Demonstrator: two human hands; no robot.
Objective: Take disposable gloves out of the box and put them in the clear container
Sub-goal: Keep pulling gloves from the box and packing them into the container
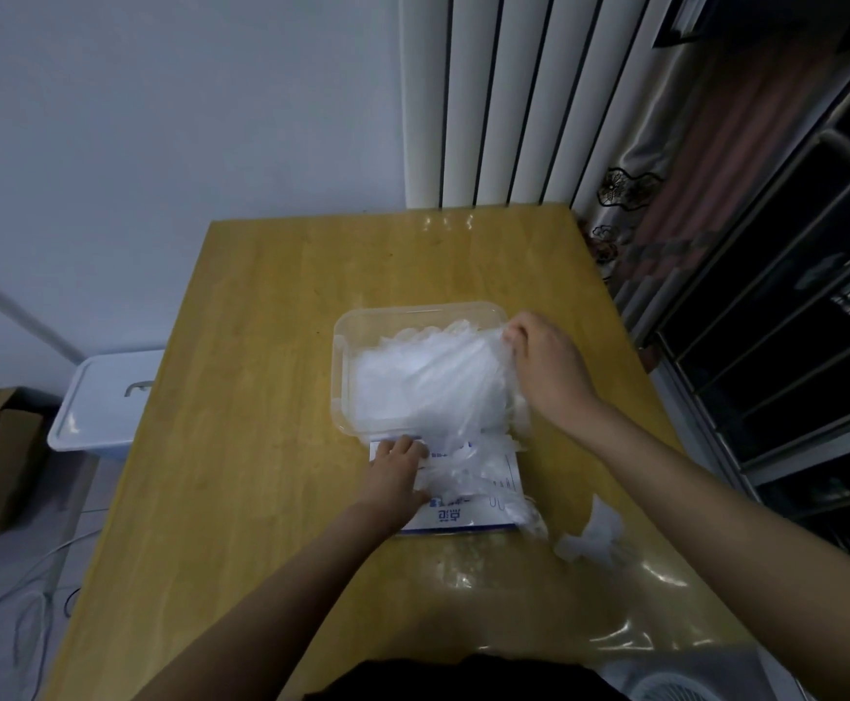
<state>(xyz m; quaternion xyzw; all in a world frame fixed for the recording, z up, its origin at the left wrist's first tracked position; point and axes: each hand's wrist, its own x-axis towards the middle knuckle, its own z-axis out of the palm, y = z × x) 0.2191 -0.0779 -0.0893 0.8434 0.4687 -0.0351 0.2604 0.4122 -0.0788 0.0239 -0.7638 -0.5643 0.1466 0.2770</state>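
Right hand (549,369) was over the right side of the container (343,346), fingers curled, pinching the top edge of the gloves (428,382) near the far-right corner. Left hand (396,470) sat on the far-left part of the box (463,521), fingers bent down at the opening; couldn't tell if it gripped film or only pinned the box. Gloves: one big translucent wad, most of it in the container, tail trailing over the near rim back onto the box. So the long axis ran near-to-far, box end by the left hand, container end by the right hand. Container sat just beyond the box on the counter (261,321), its near rim touching or overlapping the box's far edge; couldn't tell which. Box lay flat, print up, between container and person. One stray glove (592,541) lay crumpled on the counter right of the box, apart from it, nearer the right arm. My read: transfer mostly done, tail left. Next move likely turns on pulling away from the body, toward the container's far wall, with the left hand holding the box down. Risk: thin film snags at the opening and drags the box, or shoves the light container. Stray glove needs its own pick; right hand is closer.
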